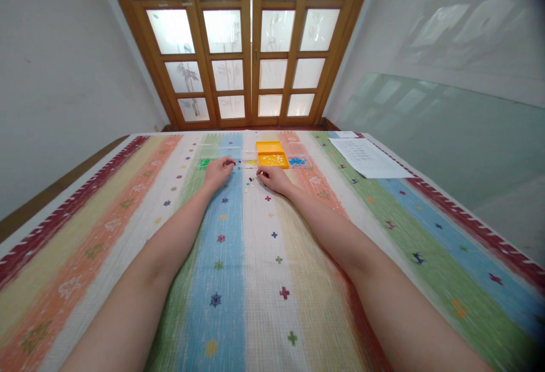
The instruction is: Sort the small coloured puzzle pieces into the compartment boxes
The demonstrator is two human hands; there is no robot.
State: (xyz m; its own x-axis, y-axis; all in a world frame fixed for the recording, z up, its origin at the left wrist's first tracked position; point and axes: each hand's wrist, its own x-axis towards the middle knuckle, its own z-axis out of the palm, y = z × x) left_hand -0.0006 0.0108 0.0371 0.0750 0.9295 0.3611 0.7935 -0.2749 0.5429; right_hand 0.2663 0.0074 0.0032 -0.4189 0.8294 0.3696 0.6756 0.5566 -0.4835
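Observation:
My left hand (218,172) rests at the far part of the table with fingertips pinched together, near a clear box of green pieces (205,163). Something small and dark shows at those fingertips, too tiny to name. Across from it, my right hand (275,179) is also closed in a pinch, just in front of an open orange box (272,146) that holds small white pieces (272,160). What its fingers hold cannot be made out. A few tiny loose pieces (250,180) lie on the cloth between the hands. Yellow pieces (250,163) sit behind them.
Blue pieces (297,162) lie in a clear box right of the orange one. A printed paper sheet (365,158) is on the right side of the striped tablecloth (264,281). Beyond the table stand wooden doors with glass panes (251,48); a glass panel (443,133) leans at right.

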